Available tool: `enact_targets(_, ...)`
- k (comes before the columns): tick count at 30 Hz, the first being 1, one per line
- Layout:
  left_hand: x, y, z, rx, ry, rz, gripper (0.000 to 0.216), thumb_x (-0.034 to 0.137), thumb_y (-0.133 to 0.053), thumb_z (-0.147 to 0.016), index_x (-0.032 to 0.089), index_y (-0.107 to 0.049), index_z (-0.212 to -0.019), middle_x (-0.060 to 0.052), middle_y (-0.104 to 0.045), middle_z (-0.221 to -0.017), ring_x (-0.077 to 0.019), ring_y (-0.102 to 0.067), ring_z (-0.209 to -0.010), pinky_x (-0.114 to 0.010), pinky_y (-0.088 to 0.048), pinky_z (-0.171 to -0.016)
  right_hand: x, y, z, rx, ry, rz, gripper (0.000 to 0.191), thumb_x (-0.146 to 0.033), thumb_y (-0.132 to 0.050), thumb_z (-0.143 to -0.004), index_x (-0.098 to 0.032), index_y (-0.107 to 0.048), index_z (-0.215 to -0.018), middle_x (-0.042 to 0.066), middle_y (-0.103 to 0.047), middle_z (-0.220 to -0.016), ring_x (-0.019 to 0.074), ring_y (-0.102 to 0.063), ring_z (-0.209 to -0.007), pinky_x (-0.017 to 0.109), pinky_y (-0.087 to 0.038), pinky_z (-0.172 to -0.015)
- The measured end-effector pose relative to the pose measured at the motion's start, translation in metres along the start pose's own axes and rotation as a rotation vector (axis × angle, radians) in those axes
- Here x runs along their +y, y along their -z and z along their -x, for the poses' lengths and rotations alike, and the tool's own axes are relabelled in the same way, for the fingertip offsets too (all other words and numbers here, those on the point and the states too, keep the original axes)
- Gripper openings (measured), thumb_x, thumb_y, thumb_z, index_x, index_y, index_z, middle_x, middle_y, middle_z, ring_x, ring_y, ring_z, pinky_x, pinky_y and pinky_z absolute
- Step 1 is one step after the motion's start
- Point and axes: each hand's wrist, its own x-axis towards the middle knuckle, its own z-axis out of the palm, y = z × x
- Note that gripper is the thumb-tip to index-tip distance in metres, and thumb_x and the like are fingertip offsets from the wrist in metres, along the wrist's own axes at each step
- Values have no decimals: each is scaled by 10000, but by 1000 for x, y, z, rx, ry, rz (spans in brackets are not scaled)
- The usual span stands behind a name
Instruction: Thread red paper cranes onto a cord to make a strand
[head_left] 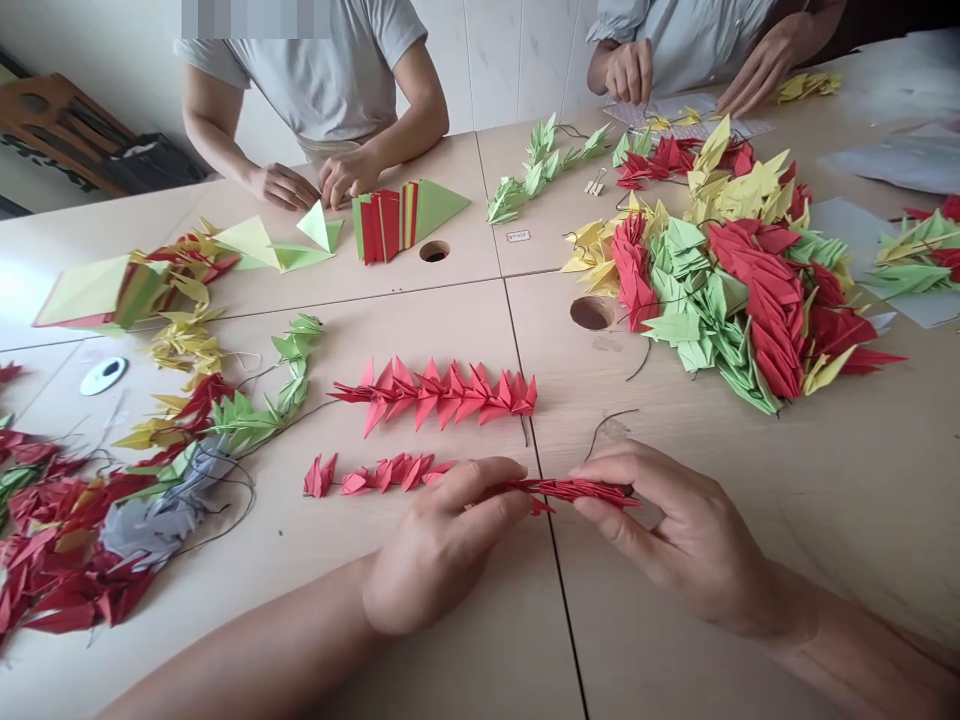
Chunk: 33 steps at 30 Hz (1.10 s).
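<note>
Between my two hands runs a strand of folded red paper cranes [574, 490], packed close together. My left hand [450, 540] pinches its left part with thumb and fingers. At the strand's right end, my right hand [667, 530] grips it between thumb and fingertips. A looser row of red paper cranes [394, 473] lies on the table and passes behind my left hand; whether it joins the held strand is hidden. Just beyond lies another red crane string [450, 393], with its cranes spread out. A dark thread [607, 425] curls up near my right fingers.
Mixed red, green and yellow crane strings [750, 290] heap at right, more [67, 550] at left. Stacked coloured paper [397, 218] stands near one person's hands [315, 185]; another person's hands [697, 75] work at back right. The table [420, 650] has round holes and seams.
</note>
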Motion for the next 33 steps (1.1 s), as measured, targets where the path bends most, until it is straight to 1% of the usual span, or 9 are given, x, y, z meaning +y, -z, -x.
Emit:
enact_targets(4, 0, -1, -1, 7, 9, 32, 245, 7, -442, -887, 166, -609, -972, -59, -606, -959, -91, -622, -774, -180, -536, -693, 1, 1, 2, -52, -17, -22, 108, -178, -566, -884, -231, -626, -957, 4, -671, -814, 134, -632, -714, 243, -513, -633)
enact_targets(7, 0, -1, -1, 12, -1, 57, 238, -5, -450, -879, 149, -605, -971, -61, -591, -954, -88, -613, -781, -174, -531, -706, 1, 1, 1, -86, -39, -28, 103, -193, -553, -895, -230, -632, -949, 3, -667, -800, 134, -626, -702, 246, -511, -620)
enact_targets(14, -1, 0, -3, 3, -26, 88, 222, 8, -443, -889, 148, -598, -963, -73, -586, -954, -95, -617, -785, -186, -541, -708, 1, 2, -1, -92, -86, -36, 97, -205, -549, -905, -230, -632, -948, 7, -661, -808, 140, -620, -726, 252, -511, -645)
enact_targets(17, -1, -1, -3, -11, -26, 99, 224, 15, -430, -897, 154, -591, -968, -83, -596, -982, -104, -626, -821, -197, -545, -727, 3, 1, -1, -106, -58, -50, 103, -183, -560, -900, -226, -632, -961, 7, -657, -819, 133, -620, -734, 243, -511, -647)
enact_targets(21, 0, -2, -2, -19, -31, 124, 213, 21, -449, -894, 160, -572, -999, -84, -625, -989, -114, -633, -836, -212, -544, -737, 3, -1, 1, -85, 6, -62, 123, -141, -576, -889, -210, -633, -973, 10, -662, -838, 118, -621, -745, 220, -510, -658)
enact_targets(27, 0, -5, -2, 0, 3, 191, 174, 29, -512, -874, 168, -526, -977, -64, -646, -902, -103, -630, -775, -193, -532, -693, 2, -3, 1, -75, 49, -56, 111, -125, -593, -882, -182, -634, -968, 23, -659, -840, 109, -625, -750, 197, -511, -671)
enact_targets(33, 2, -7, -2, 5, 57, 228, 174, 53, -535, -869, 188, -479, -962, -29, -662, -826, -110, -637, -740, -202, -513, -648, 3, -3, 2, -122, 52, -92, 77, -168, -597, -894, -180, -640, -956, 27, -652, -817, 112, -621, -730, 199, -509, -662)
